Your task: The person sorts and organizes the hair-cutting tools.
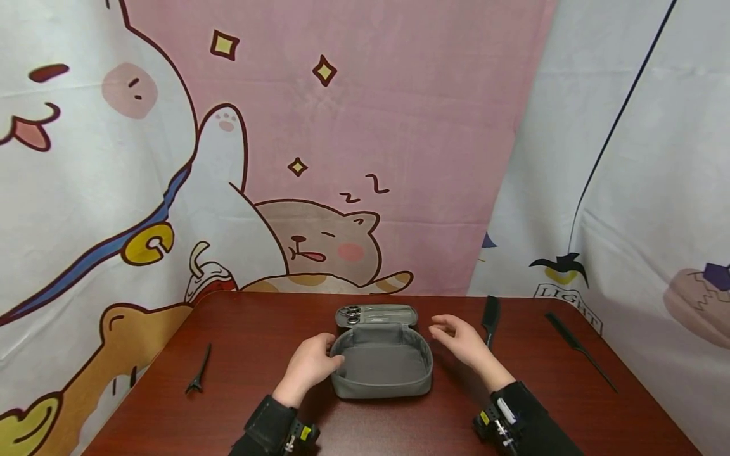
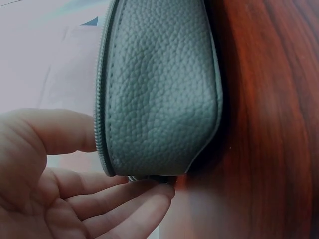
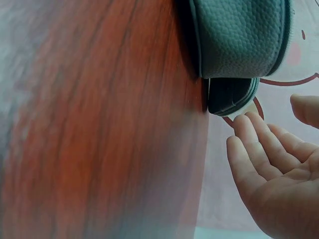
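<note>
A grey leather-textured zip case lies unzipped on the table, its hollow body towards me. Behind the body, its other half holds scissors and other slim tools under a clear cover. My left hand holds the body's left back corner. Its thumb overlaps the zipper edge, and the fingers reach behind the corner. On the other side my right hand hovers with loosely spread fingers, apart from the case and holding nothing.
A dark hair clip lies on the left of the reddish-brown table. Beyond my right hand lies a wide black comb, and farther right a thin-tailed comb. A printed cloth hangs behind the table's back edge.
</note>
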The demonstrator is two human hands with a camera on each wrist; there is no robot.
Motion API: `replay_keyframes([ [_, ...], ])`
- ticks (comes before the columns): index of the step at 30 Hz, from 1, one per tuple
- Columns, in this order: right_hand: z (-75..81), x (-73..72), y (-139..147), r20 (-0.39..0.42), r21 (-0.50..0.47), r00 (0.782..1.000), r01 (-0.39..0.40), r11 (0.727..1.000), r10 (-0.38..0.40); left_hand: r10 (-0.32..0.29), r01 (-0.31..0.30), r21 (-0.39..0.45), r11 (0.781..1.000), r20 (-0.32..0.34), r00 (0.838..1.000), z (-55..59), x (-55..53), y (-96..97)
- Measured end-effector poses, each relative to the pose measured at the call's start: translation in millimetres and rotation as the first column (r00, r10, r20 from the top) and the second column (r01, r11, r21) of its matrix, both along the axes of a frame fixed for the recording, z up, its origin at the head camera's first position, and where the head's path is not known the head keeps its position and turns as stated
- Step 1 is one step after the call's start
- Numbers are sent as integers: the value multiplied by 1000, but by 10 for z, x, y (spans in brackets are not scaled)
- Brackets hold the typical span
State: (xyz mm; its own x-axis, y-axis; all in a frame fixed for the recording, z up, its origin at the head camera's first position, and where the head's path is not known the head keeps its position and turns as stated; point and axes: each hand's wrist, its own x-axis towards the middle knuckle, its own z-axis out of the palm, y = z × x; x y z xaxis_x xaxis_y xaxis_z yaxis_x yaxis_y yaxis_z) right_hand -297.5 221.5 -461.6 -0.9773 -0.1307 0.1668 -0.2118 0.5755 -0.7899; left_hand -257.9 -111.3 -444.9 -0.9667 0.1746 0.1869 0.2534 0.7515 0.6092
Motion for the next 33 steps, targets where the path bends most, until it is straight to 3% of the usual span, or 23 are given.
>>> replay_keyframes([
  [12,20,99,208,-73,64,997,1,998,4,75,-75,89,993,-2,997,33,75,24],
  [27,90,163,464,-76,87,996,54,995,-48,81,-76,84,994,-58,995,64,144,73],
  [33,107,179,562,-46,110,996,86,990,-81,54,-47,80,996,-93,994,56,166,41],
])
